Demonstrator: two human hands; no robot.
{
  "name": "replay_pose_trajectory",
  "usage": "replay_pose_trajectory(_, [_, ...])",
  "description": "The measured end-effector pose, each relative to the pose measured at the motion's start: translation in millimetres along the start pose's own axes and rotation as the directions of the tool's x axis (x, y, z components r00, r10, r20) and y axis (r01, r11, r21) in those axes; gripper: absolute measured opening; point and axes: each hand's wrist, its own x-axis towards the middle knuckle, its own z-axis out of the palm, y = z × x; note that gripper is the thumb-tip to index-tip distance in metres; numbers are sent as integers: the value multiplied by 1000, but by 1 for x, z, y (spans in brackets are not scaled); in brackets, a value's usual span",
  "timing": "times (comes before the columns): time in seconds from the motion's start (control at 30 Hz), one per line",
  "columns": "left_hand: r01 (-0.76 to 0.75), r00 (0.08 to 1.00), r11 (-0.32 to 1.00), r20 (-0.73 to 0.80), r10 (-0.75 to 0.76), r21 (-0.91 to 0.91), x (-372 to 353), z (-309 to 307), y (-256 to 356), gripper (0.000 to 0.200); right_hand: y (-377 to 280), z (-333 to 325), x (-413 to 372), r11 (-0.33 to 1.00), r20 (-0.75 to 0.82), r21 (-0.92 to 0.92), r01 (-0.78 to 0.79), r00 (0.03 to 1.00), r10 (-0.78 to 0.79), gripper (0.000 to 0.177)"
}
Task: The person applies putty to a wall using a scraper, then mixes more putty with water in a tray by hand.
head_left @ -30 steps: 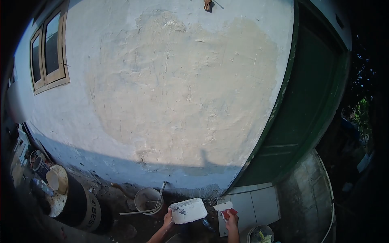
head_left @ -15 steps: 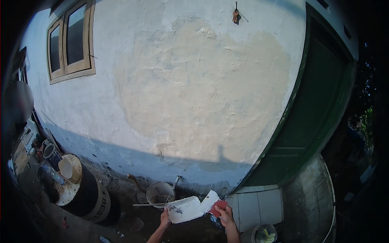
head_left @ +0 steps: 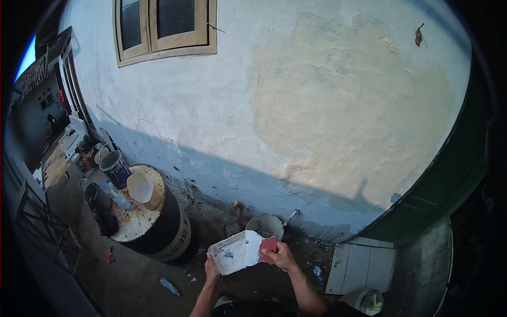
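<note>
My left hand (head_left: 211, 269) is closed on the left edge of a shallow white tray (head_left: 227, 262), whose inside is smeared with pale paste and a few dark marks. In my right hand (head_left: 283, 257) is a wide scraper, its red grip (head_left: 268, 249) between thumb and fingers. Its white-coated blade (head_left: 252, 246) overlaps the right part of the tray in this view. Beyond both hands rises a whitewashed wall (head_left: 211, 105) with a large beige, roughly smoothed patch (head_left: 343, 105).
A dark drum (head_left: 158, 238) stands at left, with a plastic bottle (head_left: 119, 196) and a cut pale container (head_left: 142, 190) on top. A round bucket (head_left: 266, 224) sits by the wall behind the tray. A green door (head_left: 422, 211) and white tiles (head_left: 364, 267) are at right.
My view has swung left, showing more of the window and drum. The scraper blade has moved from the tray's right end to over the tray.
</note>
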Motion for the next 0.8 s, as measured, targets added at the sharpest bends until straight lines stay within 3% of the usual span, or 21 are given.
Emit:
replay_pose_trajectory(0.27, [-35, 965, 999, -261, 37, 14, 26, -144, 95, 56, -7, 172, 81, 988, 219, 133, -85, 974, 54, 15])
replay_pose_trajectory(0.33, [-82, 958, 993, -283, 55, -85, 26, -168, 107, 57, -13, 205, 95, 992, 268, 87, -95, 961, 68, 14])
replay_pose_trajectory(0.57, [-225, 884, 954, -453, 115, -197, 33, -212, 143, 57, -2, 294, 154, 990, 438, 44, -132, 894, 100, 17])
replay_pose_trajectory(0.73, [-287, 809, 949, -563, 168, -129, 51, -251, 161, 58, -1, 348, 200, 993, 498, -113, -42, 862, 93, 15])
replay_pose_trajectory(0.8, [-326, 773, 943, -594, 225, -68, 62, -263, 172, 58, -3, 372, 219, 988, 532, -115, -106, 833, 152, 15])
